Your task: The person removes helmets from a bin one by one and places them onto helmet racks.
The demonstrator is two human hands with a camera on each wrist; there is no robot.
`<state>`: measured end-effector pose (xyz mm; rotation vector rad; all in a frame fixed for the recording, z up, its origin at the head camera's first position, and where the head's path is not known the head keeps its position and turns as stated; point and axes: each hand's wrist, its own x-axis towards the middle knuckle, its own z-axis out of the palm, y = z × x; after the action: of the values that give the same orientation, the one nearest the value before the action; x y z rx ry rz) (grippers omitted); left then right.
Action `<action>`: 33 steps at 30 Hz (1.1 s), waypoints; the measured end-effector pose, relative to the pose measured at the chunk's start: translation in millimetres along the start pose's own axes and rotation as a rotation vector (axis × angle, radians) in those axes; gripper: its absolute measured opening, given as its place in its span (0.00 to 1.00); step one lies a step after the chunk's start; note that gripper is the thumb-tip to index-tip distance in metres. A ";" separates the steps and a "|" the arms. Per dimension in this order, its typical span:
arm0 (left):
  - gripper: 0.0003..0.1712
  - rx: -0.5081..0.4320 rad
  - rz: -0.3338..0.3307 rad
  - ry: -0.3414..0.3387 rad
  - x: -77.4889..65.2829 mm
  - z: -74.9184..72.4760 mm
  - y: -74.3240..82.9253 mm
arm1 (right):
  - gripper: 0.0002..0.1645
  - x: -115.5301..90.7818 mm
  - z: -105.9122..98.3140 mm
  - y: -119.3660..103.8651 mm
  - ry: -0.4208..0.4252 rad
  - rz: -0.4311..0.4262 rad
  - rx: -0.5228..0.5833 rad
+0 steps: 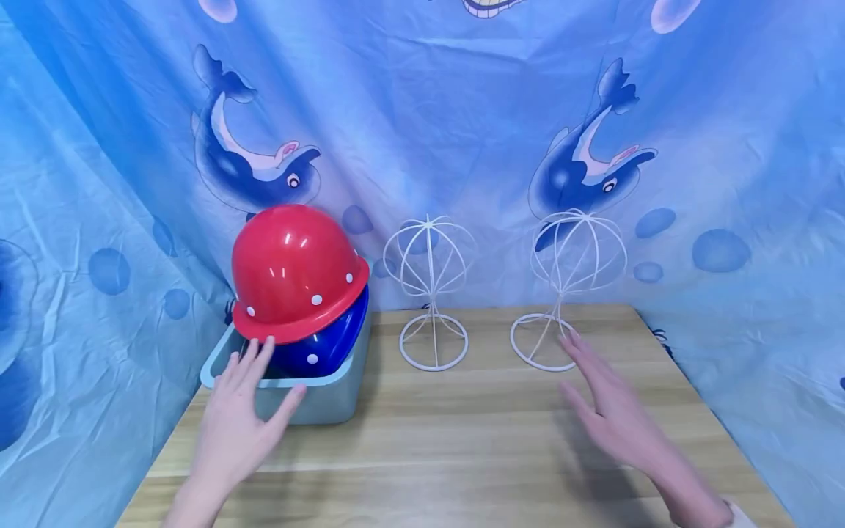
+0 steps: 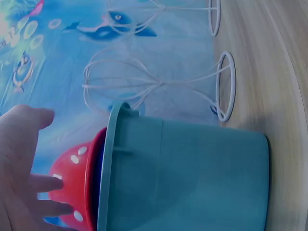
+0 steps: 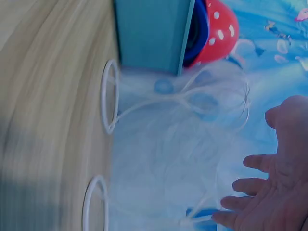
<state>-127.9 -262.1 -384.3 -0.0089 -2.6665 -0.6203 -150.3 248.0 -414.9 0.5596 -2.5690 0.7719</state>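
Observation:
A red hard hat [image 1: 297,271] lies tilted on top of a blue hard hat [image 1: 323,348], both in a pale teal plastic bin [image 1: 306,405] at the table's left. My left hand [image 1: 238,429] hovers at the bin's front edge, fingers spread, fingertips just below the red brim in the head view. On the right, my right hand [image 1: 617,414] is in the air before a white wire stand [image 1: 557,293], its fingers extended and holding nothing. A second white wire stand [image 1: 432,293] is upright between the bin and the first one. Both stands are bare.
Everything stands on a wood-grain table [image 1: 449,447]. Behind it and along both sides hangs a blue cloth backdrop [image 1: 429,117] printed with dolphins and bubbles, close to the rear table edge and the stands.

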 end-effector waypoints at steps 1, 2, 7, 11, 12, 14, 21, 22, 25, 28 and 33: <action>0.53 -0.034 -0.014 0.034 0.5 -1.7 -1.0 | 0.41 4.1 1.5 -4.2 0.000 0.000 0.003; 0.52 -0.066 -0.023 0.077 1.5 -3.6 -2.1 | 0.41 8.0 3.1 -8.4 -0.002 0.002 0.015; 0.48 -0.213 -0.040 0.283 8.0 -8.4 -14.6 | 0.37 20.8 16.1 -25.5 0.039 0.021 0.115; 0.46 -0.264 -0.087 0.342 14.0 -5.9 -33.6 | 0.32 26.2 26.9 -36.8 0.073 0.022 0.282; 0.45 -0.263 -0.111 0.347 14.6 -5.7 -39.4 | 0.31 28.4 30.4 -40.1 0.065 0.022 0.329; 0.44 -0.266 -0.174 0.337 15.7 -7.0 -51.0 | 0.29 34.8 37.9 -47.1 0.028 0.021 0.411; 0.46 -0.341 -0.264 0.178 24.9 -7.3 -78.2 | 0.27 64.0 56.7 -80.4 -0.175 0.011 0.679; 0.47 -0.357 -0.261 0.154 26.4 -6.2 -80.4 | 0.27 68.0 59.8 -85.4 -0.204 -0.002 0.709; 0.51 -0.375 -0.263 0.096 30.1 -3.0 -85.0 | 0.26 79.5 67.7 -97.8 -0.288 -0.063 0.750; 0.55 -0.387 -0.279 0.052 33.5 -0.1 -87.9 | 0.26 91.9 73.4 -104.2 -0.356 -0.114 0.769; 0.60 -0.391 -0.308 0.015 36.3 4.6 -92.4 | 0.25 113.9 77.1 -114.1 -0.432 -0.042 0.973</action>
<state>-171.8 -346.5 -413.2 0.2998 -2.5068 -1.2241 -211.3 85.9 -371.1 1.1466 -2.3603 2.0853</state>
